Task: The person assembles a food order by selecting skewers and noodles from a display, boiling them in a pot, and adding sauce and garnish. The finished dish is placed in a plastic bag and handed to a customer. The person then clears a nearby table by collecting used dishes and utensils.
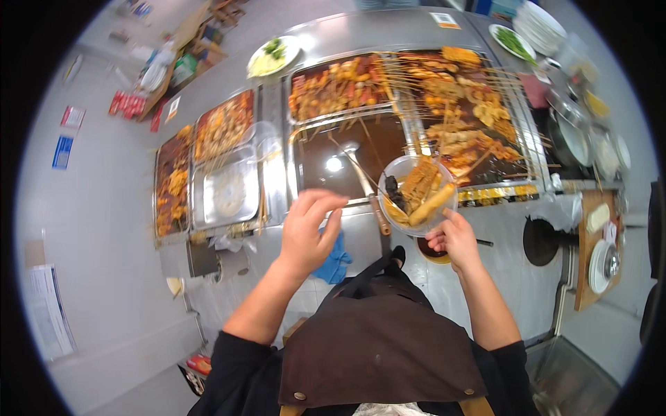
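My right hand [454, 243] grips the near rim of a clear plastic bowl [449, 206] and holds it over the front edge of the counter. In the bowl lie a folded golden-brown piece, a pale yellow roll [433, 205], a dark clump and other food. My left hand [309, 225] is raised left of the bowl, holding nothing, its fingers curved and the thumb apart. Between the hands, a ladle [363, 177] with a wooden handle [383, 216] rests across the rim of a vat of brown broth [316, 156]. Thin sticks also lean into the vat.
Trays of skewered food in sauce [340, 87] stand behind and left of the vat, with more skewers [479, 104] at right. An emptied-looking metal tray [225, 194] sits left. A blue cloth [334, 260] hangs below the counter. Stacked plates [538, 31] stand far right.
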Available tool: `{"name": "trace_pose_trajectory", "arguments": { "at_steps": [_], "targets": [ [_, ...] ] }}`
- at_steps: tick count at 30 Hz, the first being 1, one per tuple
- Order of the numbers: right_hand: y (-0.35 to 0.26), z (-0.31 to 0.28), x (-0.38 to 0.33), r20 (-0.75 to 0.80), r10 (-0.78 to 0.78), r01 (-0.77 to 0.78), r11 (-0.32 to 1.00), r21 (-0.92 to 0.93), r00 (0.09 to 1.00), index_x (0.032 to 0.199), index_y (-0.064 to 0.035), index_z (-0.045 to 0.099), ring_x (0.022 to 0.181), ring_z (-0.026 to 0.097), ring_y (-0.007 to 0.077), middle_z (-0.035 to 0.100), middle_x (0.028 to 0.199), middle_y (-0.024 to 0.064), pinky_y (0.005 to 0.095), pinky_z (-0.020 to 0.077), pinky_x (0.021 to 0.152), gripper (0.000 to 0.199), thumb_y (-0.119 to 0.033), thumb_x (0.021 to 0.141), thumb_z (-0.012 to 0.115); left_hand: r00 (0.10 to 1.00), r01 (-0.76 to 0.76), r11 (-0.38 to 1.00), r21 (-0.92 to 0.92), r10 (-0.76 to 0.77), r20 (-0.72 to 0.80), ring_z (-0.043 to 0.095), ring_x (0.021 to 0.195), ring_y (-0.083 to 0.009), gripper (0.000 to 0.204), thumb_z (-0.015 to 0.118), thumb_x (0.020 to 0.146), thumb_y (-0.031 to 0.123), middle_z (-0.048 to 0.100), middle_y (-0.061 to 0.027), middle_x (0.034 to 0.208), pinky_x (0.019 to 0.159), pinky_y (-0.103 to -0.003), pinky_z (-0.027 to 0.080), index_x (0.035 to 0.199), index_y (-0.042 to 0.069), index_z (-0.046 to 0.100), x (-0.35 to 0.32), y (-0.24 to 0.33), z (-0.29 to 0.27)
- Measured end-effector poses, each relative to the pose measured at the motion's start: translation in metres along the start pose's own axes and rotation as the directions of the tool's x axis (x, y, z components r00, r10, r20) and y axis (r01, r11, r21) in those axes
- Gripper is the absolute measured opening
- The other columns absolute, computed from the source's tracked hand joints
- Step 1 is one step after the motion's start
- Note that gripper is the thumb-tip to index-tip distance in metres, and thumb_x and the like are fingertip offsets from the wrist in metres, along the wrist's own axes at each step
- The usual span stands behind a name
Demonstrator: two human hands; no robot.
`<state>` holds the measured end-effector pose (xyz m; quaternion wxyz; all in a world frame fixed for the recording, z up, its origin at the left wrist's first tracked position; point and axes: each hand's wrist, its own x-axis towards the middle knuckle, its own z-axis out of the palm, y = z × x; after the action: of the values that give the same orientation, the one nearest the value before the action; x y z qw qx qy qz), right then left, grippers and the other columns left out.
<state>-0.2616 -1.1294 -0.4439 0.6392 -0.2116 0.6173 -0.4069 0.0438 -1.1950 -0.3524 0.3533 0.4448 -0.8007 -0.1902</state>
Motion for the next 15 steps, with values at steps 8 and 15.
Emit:
{"name": "trace_pose_trajectory", "arguments": {
  "at_steps": [8,15],
  "targets": [
    [0.049,0.106,-0.027,0.168,0.062,-0.057,0.998,-0.039,0.984,0.152,0.006,0.029,0.063,0.065,0.0149,0.07,0.083,0.0149,0.024,0.0521,0.057,0.057,-0.009,0.098,0.041,0.645,0.754,0.601,-0.265,-0.754,0.126,0.066,0.104,-0.0267,0.028,0.062,0.099,0.021,0.065,-0.0137,0.115,0.093,-0.038,0.052,0.122,0.004,0.066,-0.214,-0.103,-0.008],
    [0.093,0.194,-0.018,0.184,0.1,-0.092,0.994,-0.052,0.978,0.148,0.0033,0.035,0.065,0.065,0.0153,0.071,0.086,0.0156,0.0237,0.0524,0.057,0.051,-0.008,0.099,0.04,0.813,0.48,0.839,0.256,-0.535,0.228,0.056,0.12,-0.0333,0.046,0.07,0.089,0.028,0.059,-0.0125,0.13,0.102,-0.045,0.047,0.13,0.008,0.063,-0.229,-0.148,0.023]
  ]
}}
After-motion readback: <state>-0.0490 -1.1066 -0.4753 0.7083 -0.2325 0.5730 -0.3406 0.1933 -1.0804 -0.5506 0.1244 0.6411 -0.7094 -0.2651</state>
